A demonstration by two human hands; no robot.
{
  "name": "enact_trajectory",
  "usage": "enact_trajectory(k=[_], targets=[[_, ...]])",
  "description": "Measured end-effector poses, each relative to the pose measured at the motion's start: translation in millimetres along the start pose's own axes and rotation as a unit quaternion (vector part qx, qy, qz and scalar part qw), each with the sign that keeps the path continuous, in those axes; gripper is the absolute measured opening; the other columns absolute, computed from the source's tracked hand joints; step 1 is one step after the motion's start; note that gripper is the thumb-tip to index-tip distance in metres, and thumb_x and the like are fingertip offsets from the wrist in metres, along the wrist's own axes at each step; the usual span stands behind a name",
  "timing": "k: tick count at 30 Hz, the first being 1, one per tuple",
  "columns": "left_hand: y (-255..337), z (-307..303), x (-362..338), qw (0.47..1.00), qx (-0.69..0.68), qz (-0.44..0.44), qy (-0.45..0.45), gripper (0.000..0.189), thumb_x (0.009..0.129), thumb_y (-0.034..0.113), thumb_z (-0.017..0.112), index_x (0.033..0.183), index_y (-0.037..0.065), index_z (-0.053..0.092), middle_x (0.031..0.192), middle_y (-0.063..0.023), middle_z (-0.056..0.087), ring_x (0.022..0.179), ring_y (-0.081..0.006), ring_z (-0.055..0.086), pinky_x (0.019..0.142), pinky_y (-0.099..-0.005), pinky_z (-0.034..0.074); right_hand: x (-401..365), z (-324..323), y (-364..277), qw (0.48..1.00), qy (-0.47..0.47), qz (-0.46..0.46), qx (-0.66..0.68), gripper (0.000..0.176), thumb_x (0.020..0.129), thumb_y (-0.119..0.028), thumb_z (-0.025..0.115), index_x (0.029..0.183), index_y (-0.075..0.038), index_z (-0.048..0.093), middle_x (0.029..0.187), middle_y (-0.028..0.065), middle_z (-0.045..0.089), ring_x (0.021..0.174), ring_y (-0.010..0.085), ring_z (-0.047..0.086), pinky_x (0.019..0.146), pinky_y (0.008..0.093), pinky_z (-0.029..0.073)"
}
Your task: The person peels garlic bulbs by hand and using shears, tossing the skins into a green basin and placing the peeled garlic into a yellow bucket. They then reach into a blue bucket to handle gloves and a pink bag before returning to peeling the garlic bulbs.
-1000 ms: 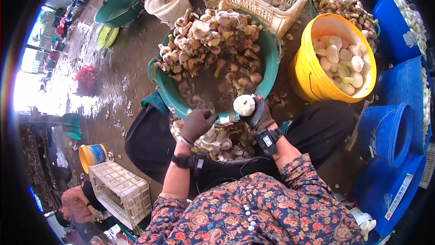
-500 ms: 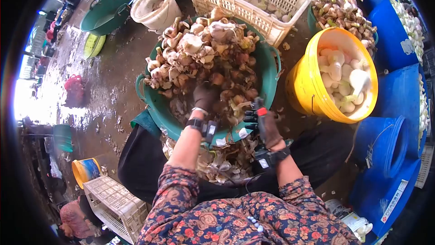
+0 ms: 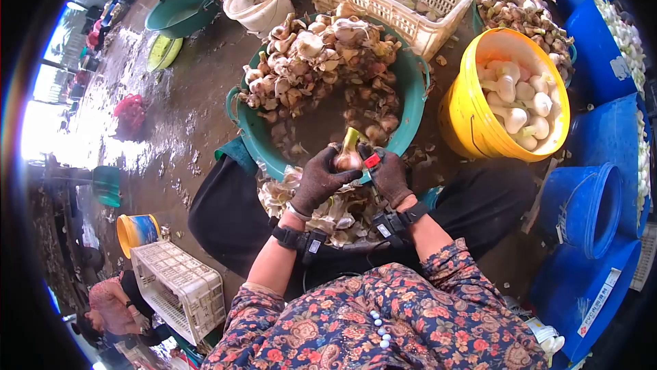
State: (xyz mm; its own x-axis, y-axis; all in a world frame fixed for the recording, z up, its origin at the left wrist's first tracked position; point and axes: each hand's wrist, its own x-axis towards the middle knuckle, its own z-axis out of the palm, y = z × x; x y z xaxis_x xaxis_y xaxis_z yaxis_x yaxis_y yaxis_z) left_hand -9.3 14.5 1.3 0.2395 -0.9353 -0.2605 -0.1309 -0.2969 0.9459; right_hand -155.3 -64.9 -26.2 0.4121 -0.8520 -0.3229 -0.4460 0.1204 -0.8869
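A garlic bulb (image 3: 348, 158) with a green-yellow stem stub pointing up is gripped by my gloved left hand (image 3: 317, 180), above the near rim of the green tub (image 3: 409, 120). Close against the bulb's right side is my gloved right hand (image 3: 390, 180), closed around a small tool with a red part (image 3: 371, 160). The tool's working end is hidden by the fingers and bulb. Unpeeled garlic bulbs (image 3: 321, 48) are heaped at the tub's far side. Under my hands, loose garlic skins (image 3: 335, 219) lie piled between my legs.
At the right stands a yellow bucket (image 3: 458, 110) holding peeled white bulbs. Beyond the tub are a white crate (image 3: 417, 31) and a whitish bucket (image 3: 254, 17). Blue bins (image 3: 575, 206) line the right side. Another person (image 3: 116, 305) is at the lower left, beside a crate (image 3: 181, 267).
My left hand has come up out of the tub toward me with a garlic bulb. The right hand has moved slightly left to meet it. The view has shifted a little.
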Motion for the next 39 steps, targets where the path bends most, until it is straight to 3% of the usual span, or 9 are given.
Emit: enact_trajectory(k=[5, 8, 10, 13, 18, 22, 31, 35, 39], targets=[[10, -1, -13, 0.972, 0.213, 0.089, 0.046, 0.052, 0.062, 0.032, 0.08, 0.103, 0.005, 0.062, 0.086, -0.0132, 0.061, 0.083, -0.0301, 0.061, 0.076, -0.0365, 0.048, -4, 6, 1, 0.991, 0.042, -0.117, -0.052, 0.027, 0.081, -0.029, 0.063, 0.077, -0.003, 0.062, 0.075, 0.021, 0.06, 0.07, 0.0408, 0.058, 0.059, 0.0439, 0.044], [11, -11, -17, 0.963, 0.258, 0.074, -0.001, 0.043, 0.066, 0.025, 0.081, 0.097, 0.001, 0.062, 0.08, -0.0058, 0.061, 0.075, -0.0113, 0.057, 0.07, -0.0285, 0.047, -4, 4, 6, 0.983, 0.019, -0.161, -0.088, 0.026, 0.083, -0.027, 0.062, 0.076, -0.002, 0.063, 0.069, 0.0151, 0.063, 0.061, 0.0316, 0.06, 0.055, 0.039, 0.044], [16, -14, -20, 0.989, 0.145, 0.034, -0.02, 0.042, 0.068, 0.024, 0.08, 0.098, 0.001, 0.062, 0.082, -0.0043, 0.062, 0.077, -0.0093, 0.056, 0.071, -0.0273, 0.047, -1, 2, 8, 0.965, -0.116, -0.028, 0.233, 0.028, 0.085, -0.026, 0.062, 0.074, 0.0, 0.062, 0.062, 0.0029, 0.059, 0.055, 0.0159, 0.055, 0.052, 0.0322, 0.042], [11, -17, -18, 0.999, 0.024, -0.013, -0.044, 0.039, 0.071, 0.021, 0.078, 0.101, 0.001, 0.062, 0.087, -0.0012, 0.063, 0.081, -0.0051, 0.054, 0.074, -0.0253, 0.047, -10, -4, -7, 0.941, -0.1, 0.132, 0.294, 0.03, 0.087, -0.025, 0.061, 0.073, 0.001, 0.062, 0.062, -0.0048, 0.053, 0.057, 0.0065, 0.048, 0.05, 0.0273, 0.038], [0, -10, -16, 0.988, 0.144, 0.045, -0.033, 0.045, 0.067, 0.029, 0.079, 0.098, 0.0, 0.064, 0.083, -0.0087, 0.064, 0.075, -0.014, 0.059, 0.071, -0.0288, 0.048, -6, 3, 9, 0.99, -0.083, -0.083, 0.079, 0.025, 0.083, -0.022, 0.063, 0.08, 0.003, 0.062, 0.064, 0.0211, 0.057, 0.057, 0.0229, 0.055, 0.055, 0.0357, 0.042], [8, -17, -14, 0.994, 0.043, -0.055, -0.088, 0.047, 0.069, 0.029, 0.078, 0.103, -0.001, 0.063, 0.09, -0.004, 0.064, 0.078, -0.0115, 0.058, 0.072, -0.0277, 0.048, -4, 0, 13, 0.989, -0.059, -0.134, -0.027, 0.029, 0.085, -0.026, 0.06, 0.08, 0.003, 0.062, 0.064, 0.014, 0.06, 0.058, 0.0201, 0.055, 0.056, 0.0352, 0.043], [5, 7, -22, 0.965, -0.253, -0.041, -0.046, 0.068, 0.073, 0.017, 0.076, 0.129, -0.003, 0.043, 0.119, -0.0095, 0.055, 0.105, -0.0142, 0.054, 0.089, -0.0288, 0.044, -12, -1, 1, 0.868, -0.246, 0.148, 0.404, 0.049, 0.09, -0.051, 0.047, 0.109, -0.007, 0.055, 0.08, 0.0026, 0.059, 0.061, 0.0163, 0.054, 0.06, 0.03, 0.049], [7, 1, -17, 0.957, 0.197, 0.166, 0.132, 0.058, 0.074, 0.015, 0.074, 0.121, -0.007, 0.048, 0.112, -0.0145, 0.059, 0.103, -0.0181, 0.056, 0.089, -0.0279, 0.044, 24, 22, 61, 0.769, -0.308, 0.151, 0.54, 0.037, 0.095, -0.038, 0.046, 0.074, -0.008, 0.051, 0.057, 0.0001, 0.047, 0.048, 0.0122, 0.042, 0.046, 0.0276, 0.036], [-9, 0, -16, 0.976, 0.204, 0.062, 0.03, 0.023, 0.076, 0.011, 0.072, 0.09, -0.006, 0.064, 0.081, -0.0069, 0.066, 0.073, -0.0161, 0.061, 0.068, -0.0273, 0.049, 3, 17, 24, 0.891, -0.252, 0.059, 0.373, 0.028, 0.091, -0.026, 0.056, 0.071, -0.008, 0.049, 0.055, -0.0044, 0.043, 0.047, 0.007, 0.038, 0.044, 0.0256, 0.029]])
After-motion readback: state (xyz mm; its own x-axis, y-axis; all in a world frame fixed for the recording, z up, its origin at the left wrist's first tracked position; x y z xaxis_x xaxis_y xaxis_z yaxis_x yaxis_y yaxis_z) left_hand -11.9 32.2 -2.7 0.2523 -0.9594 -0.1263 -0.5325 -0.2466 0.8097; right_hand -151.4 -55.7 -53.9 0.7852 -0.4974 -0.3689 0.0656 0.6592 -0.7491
